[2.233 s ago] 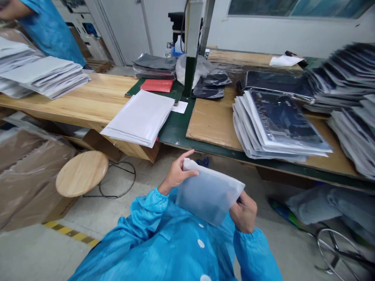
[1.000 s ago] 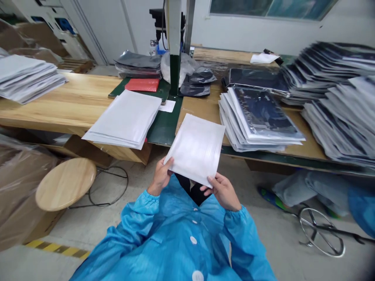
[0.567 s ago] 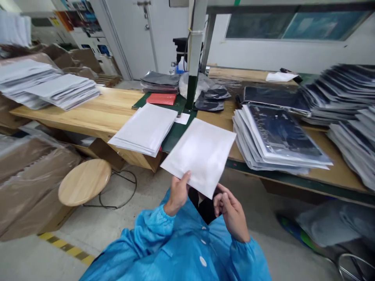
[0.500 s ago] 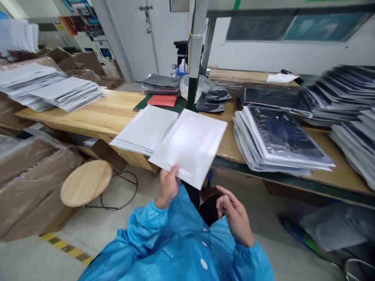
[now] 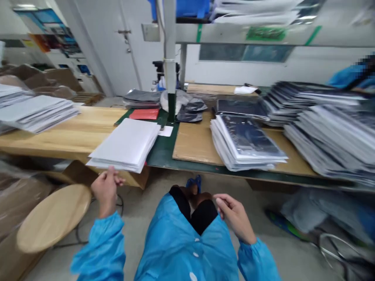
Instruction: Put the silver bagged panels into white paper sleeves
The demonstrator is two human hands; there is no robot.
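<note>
Nearest, the **left hand** point(image 5: 106, 192) rises from a blue smock cuff, empty, its fingers loosely curled and open. The **right hand** point(image 5: 234, 215) hangs over the lap, also empty, its fingers lightly bent and its thumb close to the forefinger. Between them lies the front of a blue button-up smock point(image 5: 178, 244) over black trousers point(image 5: 201, 215). A round wooden stool top point(image 5: 52, 212) sits below the left hand, with plastic-wrapped cartons point(image 5: 20, 205) beyond it at the far left.

Just above the left fingertips, a stack of white mailers point(image 5: 123, 145) lies squared on the workbench, overhanging its near edge; the fingers appear not to touch it. A small white slip point(image 5: 166, 131) lies just beyond the stack on a green mat point(image 5: 181, 162). To the right are a cardboard sheet point(image 5: 193, 144), a stack of dark items in clear sleeves point(image 5: 247, 142), and a larger sleeved pile point(image 5: 331, 136). Further back are a red packet point(image 5: 144, 114) and grey bags point(image 5: 142, 98), beside a steel post point(image 5: 170, 50). A pile of grey-white mailers point(image 5: 36, 115) rests on the wooden bench top at left.
</note>
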